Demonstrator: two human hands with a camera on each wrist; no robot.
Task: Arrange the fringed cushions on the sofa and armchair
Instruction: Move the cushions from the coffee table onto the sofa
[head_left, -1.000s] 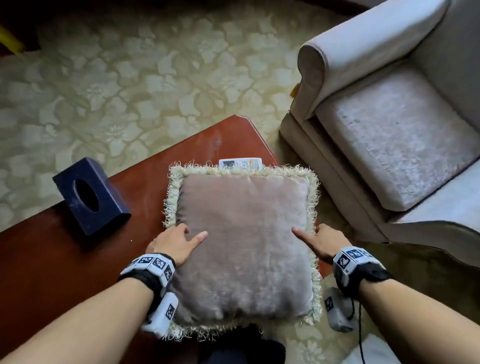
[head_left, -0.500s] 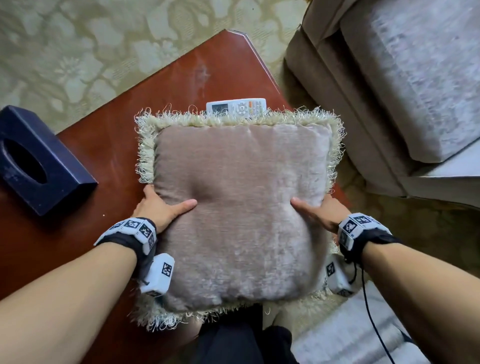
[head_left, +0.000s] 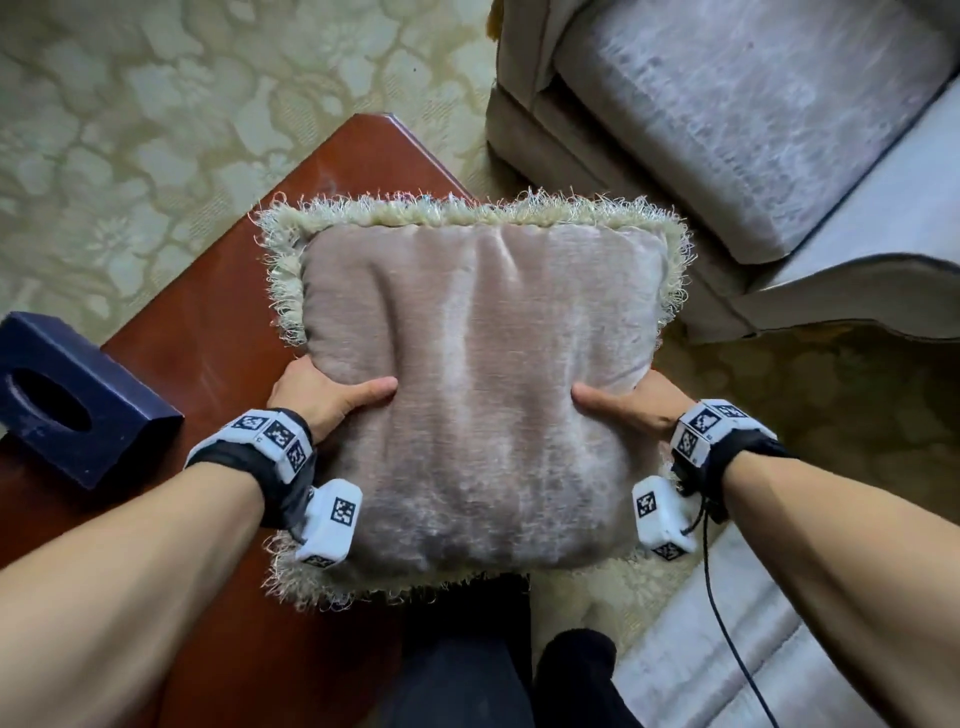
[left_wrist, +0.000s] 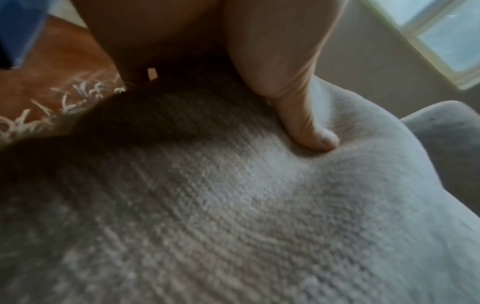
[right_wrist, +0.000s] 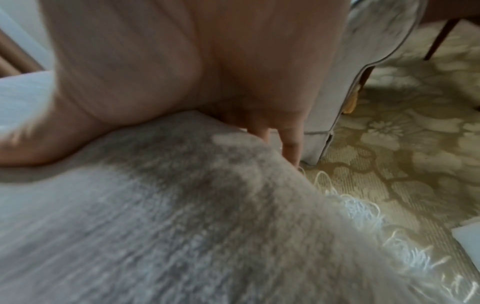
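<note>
A taupe velvet cushion (head_left: 483, 384) with a pale fringe is held up above the corner of the red-brown table (head_left: 218, 332). My left hand (head_left: 327, 395) grips its left side, thumb pressed into the top face and fingers underneath. My right hand (head_left: 628, 402) grips the right side the same way. In the left wrist view the thumb (left_wrist: 306, 123) dents the cushion (left_wrist: 233, 205). In the right wrist view the fingers (right_wrist: 291, 144) curl under the cushion (right_wrist: 182, 216) edge. The beige armchair (head_left: 753, 130) stands at the upper right with a bare seat.
A dark blue tissue box (head_left: 67, 400) sits on the table at the left. A pale sofa seat (head_left: 727, 649) shows at the lower right. Patterned cream carpet (head_left: 182, 104) covers the floor. My dark-clothed legs (head_left: 467, 660) are below the cushion.
Both hands went from resting on the cushion to gripping its sides and lifting it off the table, toward me. The remote behind it is now hidden.
</note>
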